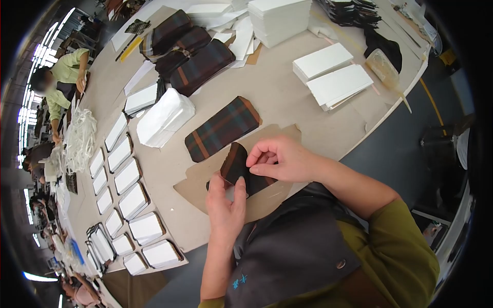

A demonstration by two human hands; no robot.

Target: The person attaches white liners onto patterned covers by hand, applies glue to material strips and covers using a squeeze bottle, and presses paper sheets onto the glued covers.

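Centrally, the left hand [226, 201] pinches a folded plaid piece [234, 160] above brown paper [194, 188]; the right hand [281, 160], fingertips drawn together, meets its edge.

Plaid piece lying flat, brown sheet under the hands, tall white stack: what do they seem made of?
Plaid piece: probably woven cloth, matte, from its crossing bands; printed or coated material is possible.
Brown sheet: likely kraft paper, dull, judging by its plain tan face and uneven edge.
White stack: seemingly paper or card, matte, showing fine layers.
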